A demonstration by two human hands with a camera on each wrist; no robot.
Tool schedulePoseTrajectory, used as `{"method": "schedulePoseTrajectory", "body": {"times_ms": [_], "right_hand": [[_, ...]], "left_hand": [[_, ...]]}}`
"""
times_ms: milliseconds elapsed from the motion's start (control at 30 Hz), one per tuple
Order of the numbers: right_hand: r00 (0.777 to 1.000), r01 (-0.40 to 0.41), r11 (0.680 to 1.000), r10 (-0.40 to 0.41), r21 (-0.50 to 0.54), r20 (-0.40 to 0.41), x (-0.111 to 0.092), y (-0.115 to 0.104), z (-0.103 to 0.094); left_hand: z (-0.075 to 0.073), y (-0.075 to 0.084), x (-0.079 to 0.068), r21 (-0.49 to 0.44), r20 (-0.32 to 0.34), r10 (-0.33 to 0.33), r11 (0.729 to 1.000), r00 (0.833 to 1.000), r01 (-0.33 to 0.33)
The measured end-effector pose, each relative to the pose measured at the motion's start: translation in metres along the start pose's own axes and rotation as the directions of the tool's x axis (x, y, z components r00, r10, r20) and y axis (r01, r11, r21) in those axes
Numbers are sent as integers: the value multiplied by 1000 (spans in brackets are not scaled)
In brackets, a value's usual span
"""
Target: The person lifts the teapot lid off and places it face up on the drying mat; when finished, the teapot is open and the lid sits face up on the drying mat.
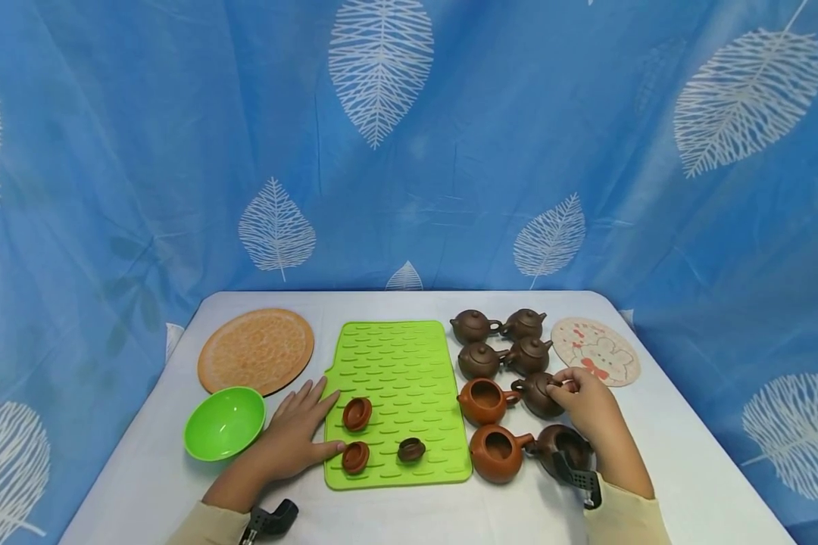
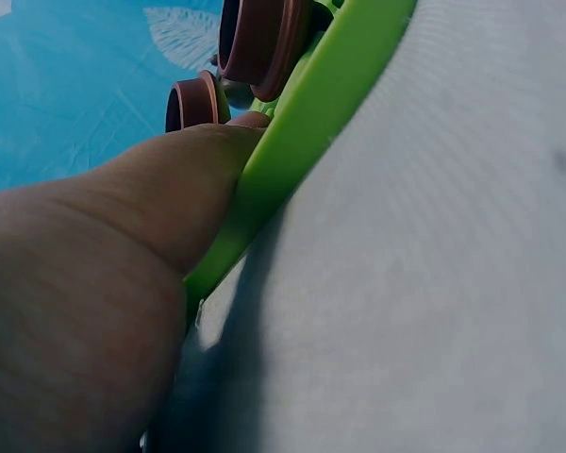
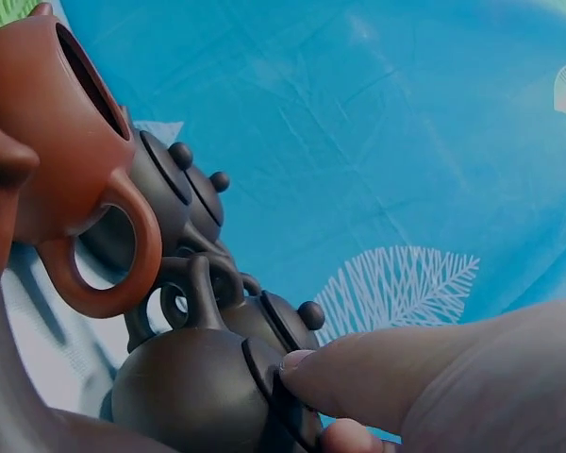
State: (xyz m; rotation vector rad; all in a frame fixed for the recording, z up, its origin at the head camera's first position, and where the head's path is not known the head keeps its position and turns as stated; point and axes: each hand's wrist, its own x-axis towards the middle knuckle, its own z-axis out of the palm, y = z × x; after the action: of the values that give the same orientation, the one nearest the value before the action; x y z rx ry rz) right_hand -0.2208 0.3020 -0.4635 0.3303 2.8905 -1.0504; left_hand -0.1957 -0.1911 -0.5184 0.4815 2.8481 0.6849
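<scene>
My right hand (image 1: 591,405) pinches the lid (image 3: 264,377) of a dark brown teapot (image 1: 537,395); the lid sits on the pot and its knob is hidden by the fingers. My left hand (image 1: 288,433) lies with fingers spread at the left edge of the green mat (image 1: 398,356), its thumb near a reddish lid (image 1: 355,457). Another reddish lid (image 1: 357,414) and a dark brown lid (image 1: 411,450) rest on the mat. Two reddish teapots (image 1: 484,402) and a dark teapot (image 1: 560,446) at the front stand lidless.
Several lidded dark teapots (image 1: 473,326) stand behind, right of the mat. A green bowl (image 1: 225,424) and a round orange-brown mat (image 1: 255,350) are at the left. At the right lies a round rabbit-print mat (image 1: 596,350). A blue curtain (image 1: 450,151) hangs behind the white table (image 1: 395,303).
</scene>
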Motion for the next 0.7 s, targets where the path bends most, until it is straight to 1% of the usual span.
{"method": "schedulePoseTrajectory", "body": {"times_ms": [133, 333, 533, 633, 700], "right_hand": [[1000, -21, 1000, 21, -10, 10, 1, -1, 0], [1000, -1, 999, 1, -34, -16, -2, -1, -3], [997, 21, 999, -18, 37, -78, -4, -1, -2], [996, 25, 997, -19, 78, -86, -4, -3, -2], [997, 15, 992, -5, 126, -78, -4, -5, -1]], "left_hand": [[1, -1, 0, 6, -3, -2, 1000, 1000, 2], [2, -1, 0, 3, 3, 0, 1000, 1000, 0], [1, 0, -1, -2, -2, -4, 1000, 1000, 4], [0, 1, -1, -3, -2, -7, 1000, 1000, 7], [0, 1, -1, -2, -1, -8, 1000, 1000, 8]]}}
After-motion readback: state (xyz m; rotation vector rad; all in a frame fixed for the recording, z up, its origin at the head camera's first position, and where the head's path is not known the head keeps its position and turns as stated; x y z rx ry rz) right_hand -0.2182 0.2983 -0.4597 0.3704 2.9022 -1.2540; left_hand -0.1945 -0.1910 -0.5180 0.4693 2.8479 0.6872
